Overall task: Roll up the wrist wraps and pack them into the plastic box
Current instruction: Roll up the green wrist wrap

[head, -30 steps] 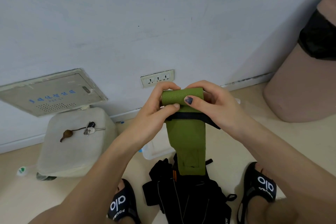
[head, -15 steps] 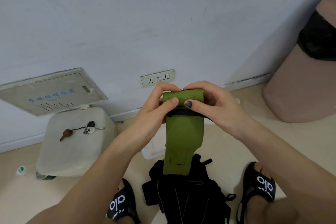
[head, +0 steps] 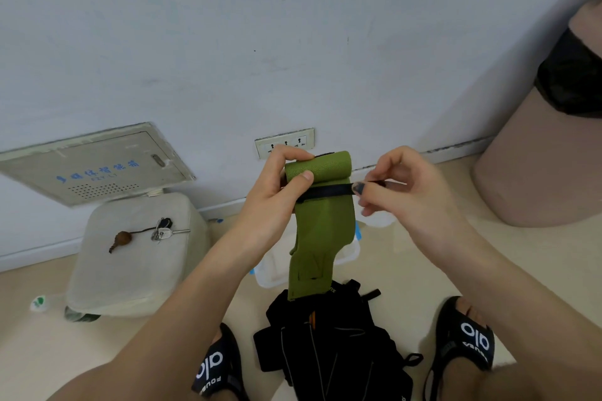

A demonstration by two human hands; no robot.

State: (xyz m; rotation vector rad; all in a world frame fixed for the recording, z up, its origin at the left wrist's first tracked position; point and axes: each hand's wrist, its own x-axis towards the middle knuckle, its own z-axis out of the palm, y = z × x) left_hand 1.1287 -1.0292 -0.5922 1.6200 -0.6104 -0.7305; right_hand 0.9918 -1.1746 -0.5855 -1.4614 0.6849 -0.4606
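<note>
I see my left hand point(head: 277, 192) gripping the rolled top of the green wrist wrap point(head: 321, 205), thumb pressed on the front of the roll, fingers curled behind it. My right hand point(head: 400, 192), just to the right of the roll, pinches the end of the black strap point(head: 329, 193) that runs across the wrap below the roll. The wrap's loose tail hangs down from my left hand. Beneath both hands, on the floor, sits the clear plastic box point(head: 345, 254), and nearer my feet lie the black wrist wraps point(head: 329, 342).
</note>
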